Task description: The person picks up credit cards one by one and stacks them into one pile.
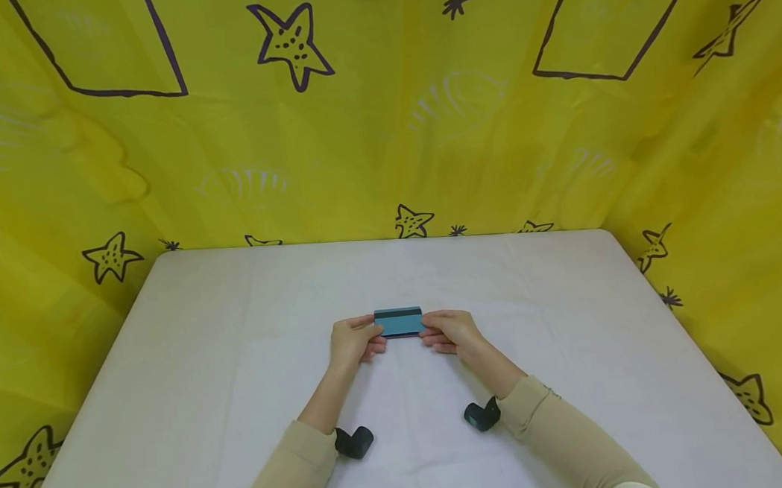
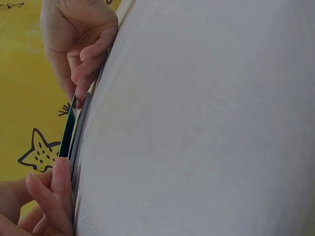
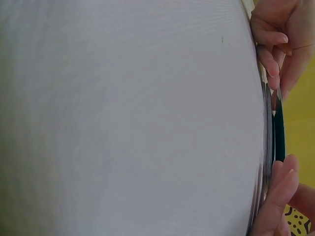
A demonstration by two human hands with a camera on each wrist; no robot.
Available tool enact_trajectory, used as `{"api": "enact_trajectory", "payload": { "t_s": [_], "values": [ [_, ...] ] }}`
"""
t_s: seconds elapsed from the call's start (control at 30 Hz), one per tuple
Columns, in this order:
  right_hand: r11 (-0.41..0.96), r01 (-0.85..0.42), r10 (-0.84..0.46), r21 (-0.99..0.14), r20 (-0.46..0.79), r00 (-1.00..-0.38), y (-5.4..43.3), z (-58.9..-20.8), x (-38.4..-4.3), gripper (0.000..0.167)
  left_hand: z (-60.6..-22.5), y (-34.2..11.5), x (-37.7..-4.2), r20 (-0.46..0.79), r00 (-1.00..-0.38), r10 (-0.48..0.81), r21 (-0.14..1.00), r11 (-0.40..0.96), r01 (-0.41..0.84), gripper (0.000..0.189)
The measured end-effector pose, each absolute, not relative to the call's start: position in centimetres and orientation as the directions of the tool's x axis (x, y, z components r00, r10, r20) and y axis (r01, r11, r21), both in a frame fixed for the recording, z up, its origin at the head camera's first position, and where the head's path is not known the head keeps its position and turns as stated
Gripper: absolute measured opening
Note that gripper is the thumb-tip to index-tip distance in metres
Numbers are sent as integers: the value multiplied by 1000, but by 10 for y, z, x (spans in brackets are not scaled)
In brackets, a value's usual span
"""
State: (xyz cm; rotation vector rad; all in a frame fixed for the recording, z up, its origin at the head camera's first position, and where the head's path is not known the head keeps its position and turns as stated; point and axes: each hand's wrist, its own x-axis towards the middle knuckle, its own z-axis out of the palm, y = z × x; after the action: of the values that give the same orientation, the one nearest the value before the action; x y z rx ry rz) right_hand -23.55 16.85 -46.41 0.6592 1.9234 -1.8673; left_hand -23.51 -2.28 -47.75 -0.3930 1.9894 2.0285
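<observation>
A teal card [image 1: 399, 324] with a dark stripe along its far side lies flat between the two hands, near the middle of the table. My left hand [image 1: 355, 341] pinches its left end, thumb on top. At the right end, my right hand [image 1: 453, 330] pinches the card in the same way. Edge-on in the left wrist view, a stack of several thin cards [image 2: 78, 142] sits under the teal card, just above the white cloth. The same stack [image 3: 267, 123] shows in the right wrist view, with a narrow gap below the teal card.
A white cloth [image 1: 234, 313] covers the table. Yellow curtains [image 1: 358, 141] with drawn stars hang behind and at both sides. A small black camera [image 1: 354, 442] is on the left wrist, and another black camera [image 1: 482, 414] on the right.
</observation>
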Motion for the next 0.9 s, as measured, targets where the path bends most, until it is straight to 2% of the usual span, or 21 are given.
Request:
{"api": "enact_trajectory", "payload": {
  "t_s": [0.9],
  "values": [
    [69, 506, 68, -860, -502, -862, 169, -468, -234, 30, -477, -18, -232, -310, -949, -60, 947, 68, -313, 33]
  ]
}}
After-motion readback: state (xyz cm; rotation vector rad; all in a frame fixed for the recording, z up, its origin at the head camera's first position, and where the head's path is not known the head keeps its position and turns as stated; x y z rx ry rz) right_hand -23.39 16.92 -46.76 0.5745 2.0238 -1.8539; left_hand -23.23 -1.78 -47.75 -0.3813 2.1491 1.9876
